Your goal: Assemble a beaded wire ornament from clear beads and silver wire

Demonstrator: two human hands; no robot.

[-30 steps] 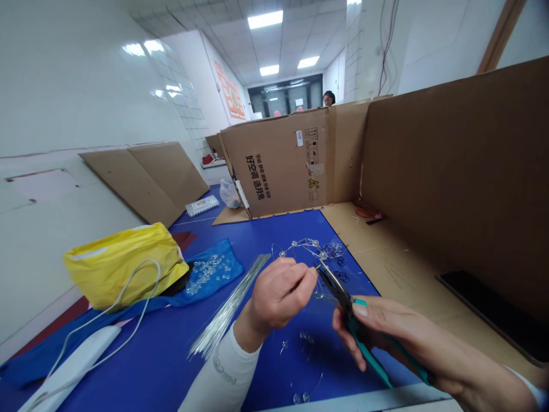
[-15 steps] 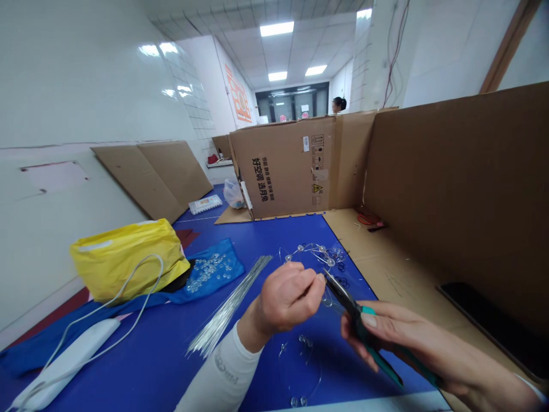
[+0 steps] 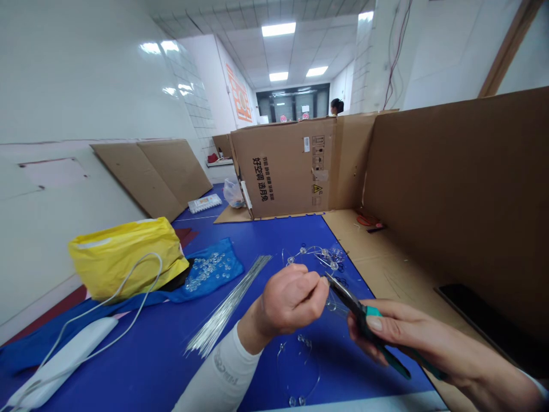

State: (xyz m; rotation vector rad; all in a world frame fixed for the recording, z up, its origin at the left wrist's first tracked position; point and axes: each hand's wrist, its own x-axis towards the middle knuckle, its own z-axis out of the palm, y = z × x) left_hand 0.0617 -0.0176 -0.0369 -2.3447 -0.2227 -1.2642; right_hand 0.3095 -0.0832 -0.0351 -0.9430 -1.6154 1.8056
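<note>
My left hand (image 3: 291, 300) is closed in a pinch on a thin wire piece strung with clear beads (image 3: 315, 254), held above the blue table (image 3: 150, 355). My right hand (image 3: 398, 332) grips teal-handled pliers (image 3: 364, 320), whose dark jaws meet the wire right at my left fingertips. A finished wire loop with beads (image 3: 298, 366) lies on the table beneath my hands. A bundle of straight silver wires (image 3: 229, 309) lies to the left of my left hand.
A yellow bag (image 3: 126, 254), a blue bag of clear beads (image 3: 208, 269) and a white cable with its adapter (image 3: 64, 360) lie at the left. Cardboard walls (image 3: 450, 189) enclose the right and back. A dark tablet (image 3: 489, 323) lies at the right. A person's head shows far behind the cardboard.
Both hands have drifted slightly right and down in the picture, still joined at the wire. The view has shifted a little; the pliers stay at the wire.
</note>
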